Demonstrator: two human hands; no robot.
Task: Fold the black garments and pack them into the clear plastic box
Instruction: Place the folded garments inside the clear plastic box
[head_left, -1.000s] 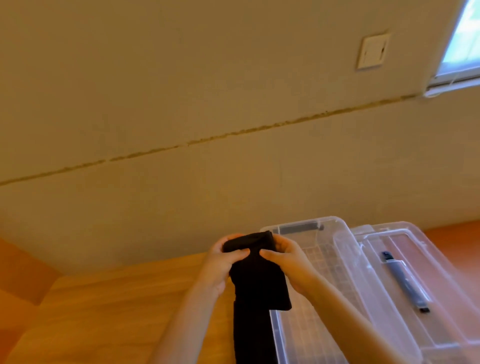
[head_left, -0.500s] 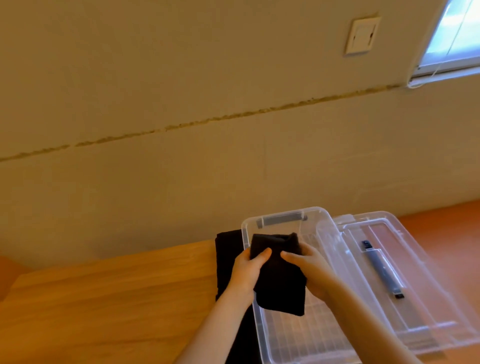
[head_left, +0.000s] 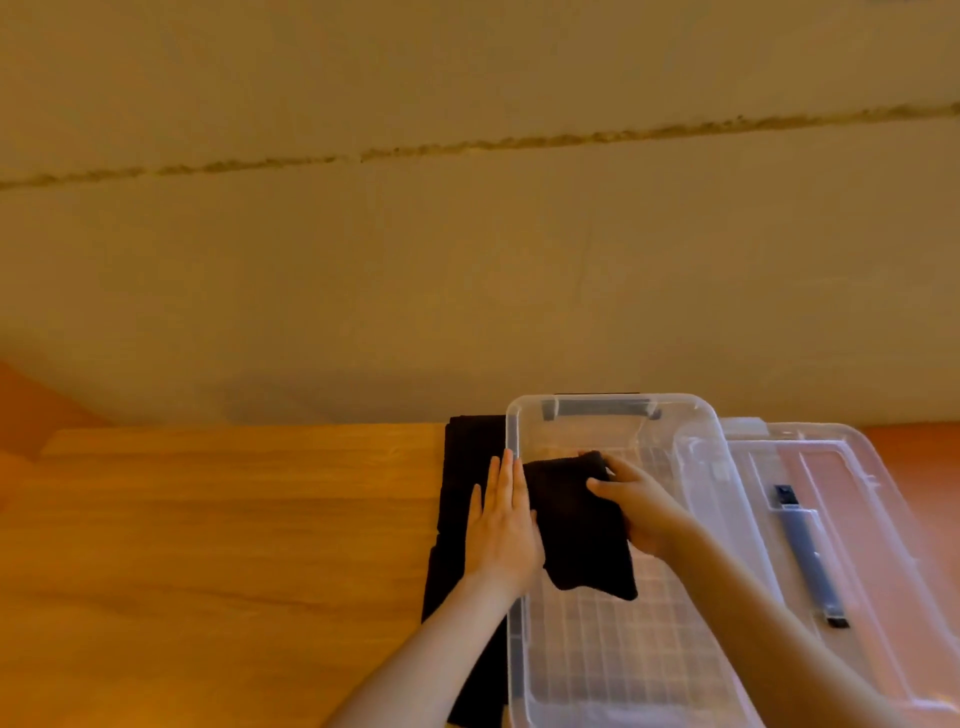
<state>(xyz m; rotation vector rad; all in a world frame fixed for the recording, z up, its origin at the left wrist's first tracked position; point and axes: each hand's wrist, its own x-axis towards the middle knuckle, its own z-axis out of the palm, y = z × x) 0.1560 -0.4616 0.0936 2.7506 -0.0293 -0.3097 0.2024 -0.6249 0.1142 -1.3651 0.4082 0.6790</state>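
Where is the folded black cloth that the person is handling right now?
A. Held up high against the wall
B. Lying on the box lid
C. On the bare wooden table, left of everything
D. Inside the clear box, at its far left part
D: the folded black cloth sits within the walls of the clear box, with the right hand gripping it and the left hand flat at its edge.

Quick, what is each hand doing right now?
Left hand: open, fingers straight, flat beside the folded black garment.
Right hand: gripping the folded black garment over the clear plastic box.
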